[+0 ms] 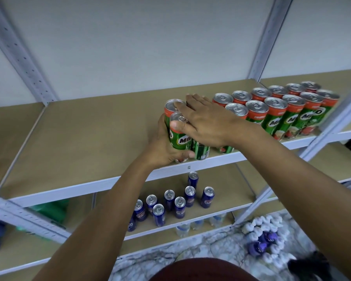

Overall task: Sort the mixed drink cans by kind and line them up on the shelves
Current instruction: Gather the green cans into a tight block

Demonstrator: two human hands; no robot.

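The upper shelf (89, 126) carries two upright rows of green Milo cans (276, 110) at its right end, about twelve visible, with a small cluster (178, 136) just left of them, of which I can make out three or four. On the lower shelf (231, 191) stand roughly ten blue cans (179, 207), loosely scattered. The left hand (164, 147) cups the cluster's left side while the right hand (203, 118) lies flat across its tops, so the rows lie to the right, likely the way to slide.

Left hand (162, 147) curled gripping; right hand (207, 120) flat.
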